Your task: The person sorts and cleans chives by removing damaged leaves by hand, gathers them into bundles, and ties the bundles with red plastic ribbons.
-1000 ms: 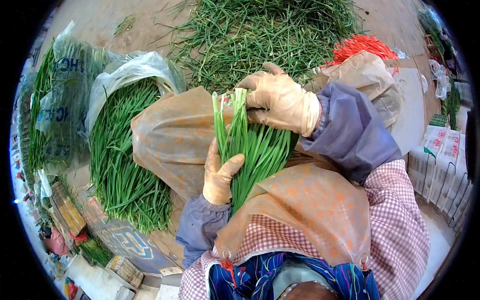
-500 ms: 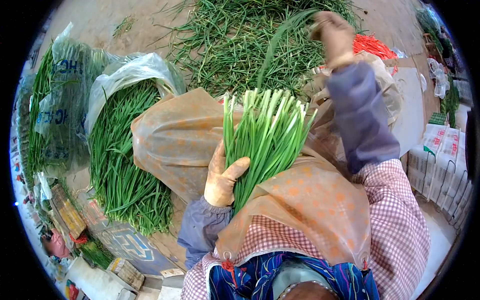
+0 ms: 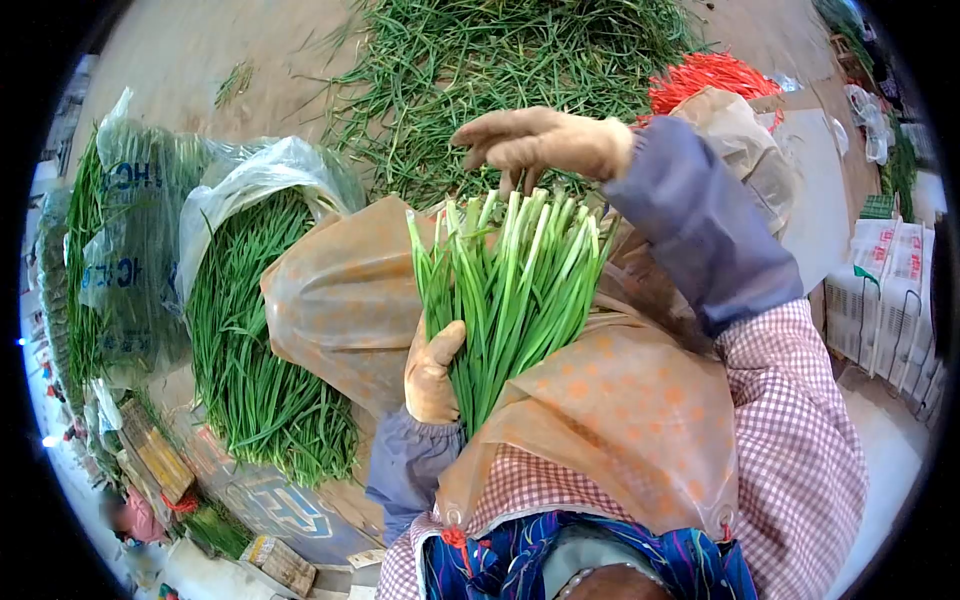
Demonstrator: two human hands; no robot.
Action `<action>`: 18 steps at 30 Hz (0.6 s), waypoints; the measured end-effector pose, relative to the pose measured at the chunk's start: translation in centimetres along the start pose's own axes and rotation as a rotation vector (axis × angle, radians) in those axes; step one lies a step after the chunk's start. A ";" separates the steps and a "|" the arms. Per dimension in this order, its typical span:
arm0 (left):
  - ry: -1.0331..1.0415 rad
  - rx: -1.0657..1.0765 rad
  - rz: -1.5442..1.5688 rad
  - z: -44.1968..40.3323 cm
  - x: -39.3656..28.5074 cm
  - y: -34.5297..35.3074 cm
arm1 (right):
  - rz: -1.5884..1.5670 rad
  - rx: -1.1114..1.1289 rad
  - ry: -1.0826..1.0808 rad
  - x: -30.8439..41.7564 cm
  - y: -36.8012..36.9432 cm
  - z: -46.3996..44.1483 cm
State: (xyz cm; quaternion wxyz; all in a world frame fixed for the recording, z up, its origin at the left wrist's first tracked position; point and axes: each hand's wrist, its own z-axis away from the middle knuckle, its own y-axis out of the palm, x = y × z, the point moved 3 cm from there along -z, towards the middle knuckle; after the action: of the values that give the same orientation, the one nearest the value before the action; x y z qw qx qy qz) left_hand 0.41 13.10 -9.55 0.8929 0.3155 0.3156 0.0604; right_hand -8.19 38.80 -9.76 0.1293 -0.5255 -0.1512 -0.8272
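I am holding a bunch of green stalks (image 3: 515,290) in my gloved left hand (image 3: 435,378), in front of my body. My left fingers are closing around the side of the bunch: the thumb is lying along its edge, and the other fingers are mostly hiding behind it, so I cannot tell exactly how they are gripping. The pale cut ends are pointing away from me, fanning out a little, while the lower leaves are disappearing behind a fold of my spotted plastic apron (image 3: 620,410).

My gloved right hand (image 3: 560,145) is hovering just beyond the pale ends, its fingers reaching out leftward, loosely spread and pinching nothing that I can see. A purple sleeve cover (image 3: 705,230) is covering that forearm.

Beyond my right hand, a wide pile of loose stalks (image 3: 500,90) is lying on the ground (image 3: 210,60). A heap of red strips (image 3: 710,82) is sitting at the right end of the pile. To my left, past the apron over my knee, more stalks (image 3: 260,330) are spilling from an open clear bag (image 3: 270,165), and a printed plastic bag (image 3: 130,270) is standing next to it. White crates (image 3: 880,270) are standing off to my right.
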 end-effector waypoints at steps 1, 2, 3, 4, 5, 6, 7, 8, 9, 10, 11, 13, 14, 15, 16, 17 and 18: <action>0.001 0.000 0.007 0.1 -0.1 0.2 | -0.192 0.040 0.141 -1.3 0.0 -0.7; -0.005 0.005 -0.011 0.1 -0.2 0.4 | -0.245 0.187 0.149 -2.9 0.3 -1.5; -0.010 0.007 -0.028 0.2 -0.4 0.5 | -0.297 0.338 0.156 -4.6 0.9 -2.2; -0.017 0.003 -0.046 0.3 -0.5 0.4 | -0.343 0.407 0.118 -5.5 1.9 -2.4; -0.026 -0.010 -0.066 0.4 -0.6 0.1 | -0.403 0.504 0.041 -6.4 2.0 -2.8; -0.036 -0.019 -0.084 0.4 -0.6 -0.1 | -0.469 0.604 -0.030 -5.8 2.7 -2.9; -0.047 -0.023 -0.102 0.3 -0.6 -0.2 | -0.422 0.520 -0.006 -5.5 2.1 -2.4; -0.037 -0.010 -0.084 0.2 -0.5 -0.2 | -0.370 0.374 0.022 -4.8 1.0 -2.0; -0.027 0.003 -0.067 0.2 -0.4 -0.2 | -0.316 0.228 0.049 -3.4 0.1 -1.2; -0.015 0.019 -0.050 0.1 -0.4 -0.1 | -0.376 0.050 0.048 -1.9 -1.0 0.1; -0.010 0.020 -0.045 0.0 -0.4 0.1 | -0.466 -0.056 -0.186 -1.2 -3.0 1.0; 0.000 0.017 -0.037 0.1 -0.5 0.6 | -0.495 -0.221 -0.642 0.5 -7.2 3.1; -0.002 0.010 -0.053 0.1 -0.5 0.5 | -0.907 -0.023 -0.594 0.7 -10.3 3.4; -0.005 0.004 -0.072 0.2 -0.5 0.2 | -0.728 -0.211 -0.659 1.2 -11.0 4.0; -0.008 0.002 -0.094 0.2 -0.5 0.1 | -0.400 -0.437 -0.408 0.3 -10.8 4.1; 0.003 0.010 -0.090 0.2 -0.5 0.1 | -0.068 -0.648 -0.145 -0.8 -10.4 4.6; 0.014 0.020 -0.085 0.2 -0.5 0.3 | 0.180 -0.728 0.123 -1.7 -9.2 5.5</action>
State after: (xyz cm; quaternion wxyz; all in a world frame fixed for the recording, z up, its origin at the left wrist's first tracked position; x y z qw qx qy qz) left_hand 0.20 13.05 -9.00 0.8892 0.3104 0.3354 0.0214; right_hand -6.31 49.52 -10.15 0.0149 -0.4977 0.2075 -0.8420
